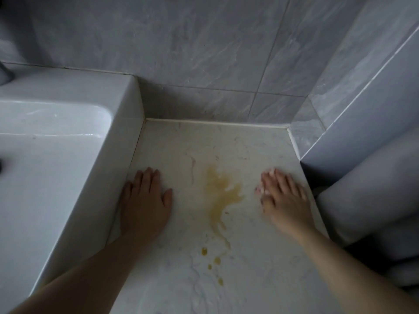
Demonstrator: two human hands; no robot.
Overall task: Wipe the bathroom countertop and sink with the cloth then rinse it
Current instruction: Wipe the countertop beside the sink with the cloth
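A pale marble countertop (249,150) fills the middle of the view. A yellow-brown spill (221,193) runs down its centre, with small drops (205,251) nearer me. My left hand (145,205) lies flat on the counter, fingers together, right beside the raised white sink (56,155). My right hand (283,198) lies flat to the right of the spill, fingers spread and slightly blurred. Neither hand holds anything. No cloth is in view.
Grey tiled walls (204,53) close the counter at the back and right, with a jutting tiled corner (362,109). A pale rounded shape (374,200) sits past the counter's right edge. A dark fitting (4,73) shows at the far left.
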